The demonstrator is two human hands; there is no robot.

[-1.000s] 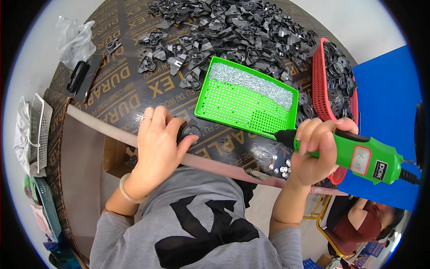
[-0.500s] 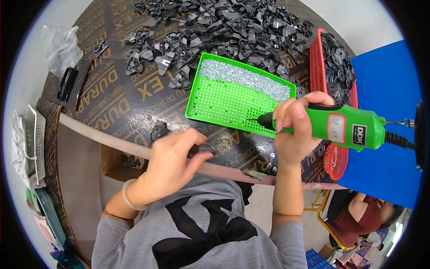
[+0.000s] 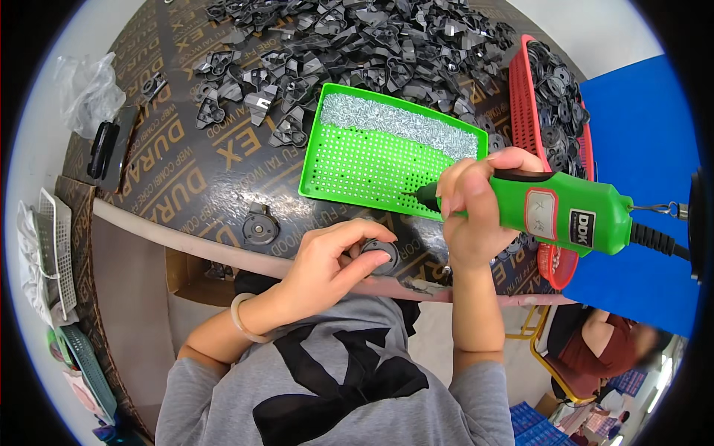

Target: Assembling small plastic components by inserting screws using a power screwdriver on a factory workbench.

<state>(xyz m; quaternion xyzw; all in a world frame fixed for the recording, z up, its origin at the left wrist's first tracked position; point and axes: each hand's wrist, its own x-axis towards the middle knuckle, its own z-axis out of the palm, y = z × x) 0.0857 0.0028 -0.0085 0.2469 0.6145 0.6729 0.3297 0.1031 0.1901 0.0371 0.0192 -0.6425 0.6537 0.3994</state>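
My right hand (image 3: 480, 201) is wrapped round a green electric screwdriver (image 3: 561, 212), whose dark tip points left over the near right part of a green perforated tray (image 3: 357, 163). Silvery screws (image 3: 401, 123) lie heaped along the tray's far side. Close to the table's front edge, my left hand (image 3: 335, 256) pinches a round black plastic part (image 3: 383, 256) between thumb and fingers; the fingers hide some of it. A similar black part with a round disc (image 3: 260, 225) lies on the table left of that hand.
A large pile of black plastic parts (image 3: 357, 52) covers the far table. At right stand a red basket of black discs (image 3: 524, 104) and a small red bowl (image 3: 558, 267). A plastic bag (image 3: 89, 89) lies far left. Another person (image 3: 602, 342) sits at lower right.
My left hand has moved right with the black part, uncovering the part on the table. My right hand and the screwdriver have shifted slightly left, as has the whole view.
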